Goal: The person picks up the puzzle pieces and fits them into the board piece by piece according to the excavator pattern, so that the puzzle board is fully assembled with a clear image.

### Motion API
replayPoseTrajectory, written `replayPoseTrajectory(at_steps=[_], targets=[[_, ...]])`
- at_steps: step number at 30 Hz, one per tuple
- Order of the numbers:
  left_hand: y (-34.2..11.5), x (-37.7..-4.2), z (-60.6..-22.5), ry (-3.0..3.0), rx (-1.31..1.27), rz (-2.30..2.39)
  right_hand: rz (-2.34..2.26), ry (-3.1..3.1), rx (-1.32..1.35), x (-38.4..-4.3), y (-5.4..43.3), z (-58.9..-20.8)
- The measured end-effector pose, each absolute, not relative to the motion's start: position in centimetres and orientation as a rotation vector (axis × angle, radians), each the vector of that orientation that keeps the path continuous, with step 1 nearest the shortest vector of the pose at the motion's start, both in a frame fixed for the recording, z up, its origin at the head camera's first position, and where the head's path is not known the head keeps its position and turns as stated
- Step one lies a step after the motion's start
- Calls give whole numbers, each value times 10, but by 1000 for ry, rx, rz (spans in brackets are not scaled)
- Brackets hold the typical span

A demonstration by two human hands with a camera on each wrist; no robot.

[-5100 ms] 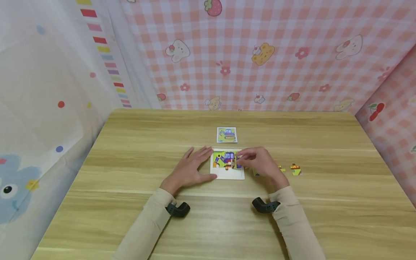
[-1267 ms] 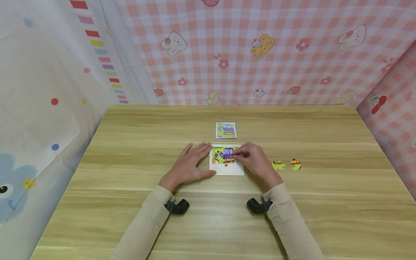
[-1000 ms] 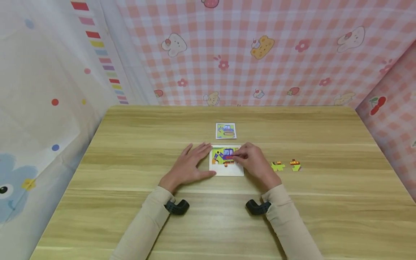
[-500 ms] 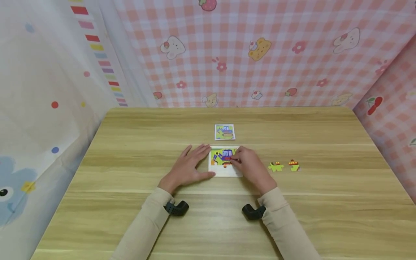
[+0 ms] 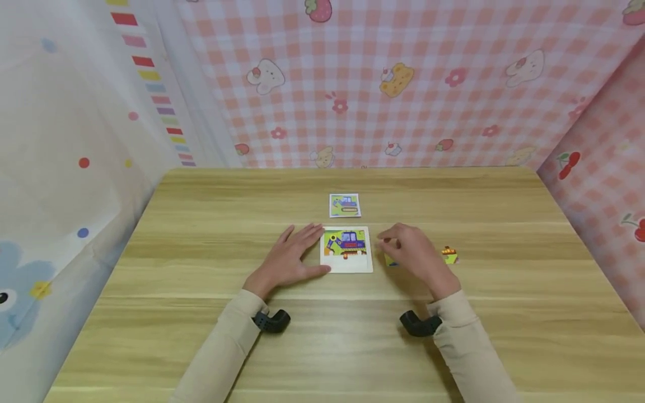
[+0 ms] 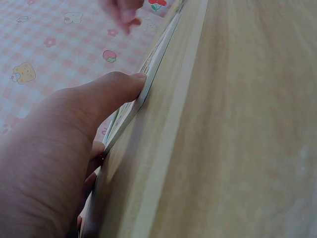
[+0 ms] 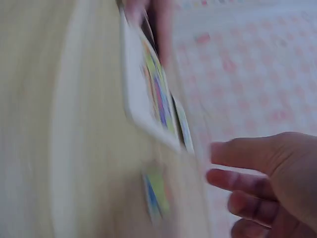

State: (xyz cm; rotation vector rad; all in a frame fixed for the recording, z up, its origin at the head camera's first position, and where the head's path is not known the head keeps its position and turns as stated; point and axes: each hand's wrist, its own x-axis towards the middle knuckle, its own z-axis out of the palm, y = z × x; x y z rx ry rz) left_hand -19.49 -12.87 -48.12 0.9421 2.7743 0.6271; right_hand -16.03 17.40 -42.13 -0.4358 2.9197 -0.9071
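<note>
A white-bordered jigsaw tray (image 5: 347, 266) lies mid-table, its upper part filled with a blue digger picture (image 5: 349, 242) and a bare white strip along its lower part. My left hand (image 5: 284, 262) rests along the tray's left side with fingers straight; in the left wrist view its thumb (image 6: 116, 89) lies on the tray edge. Right of the tray, my right hand (image 5: 418, 253) hovers over loose puzzle pieces, thumb and forefinger apart with nothing between them in the right wrist view. One green-and-blue piece (image 7: 157, 196) shows blurred there; an orange-and-green piece (image 5: 450, 256) lies farther right.
A small card (image 5: 345, 205) with the same digger picture lies just behind the tray. The wooden table (image 5: 322, 358) ends at the back against a pink checked cloth (image 5: 302, 101). Black wrist cameras (image 5: 272, 322) sit on both sleeves.
My right hand has let go of a puzzle piece at the tray's right part, which now shows uncovered, and has moved right over the loose pieces. The left hand stays at the tray.
</note>
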Motion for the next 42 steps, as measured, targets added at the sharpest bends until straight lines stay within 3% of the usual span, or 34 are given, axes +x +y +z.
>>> replayPoseTrajectory(at_steps=[9, 16, 42], targets=[[-135, -198, -480, 2790, 929, 621, -770, 2870, -537, -157, 227, -415], [-133, -196, -482, 2772, 928, 647, -767, 2829, -665, -157, 218, -424], [-128, -195, -480, 2773, 937, 639, -807, 2760, -612, -166, 210, -433]])
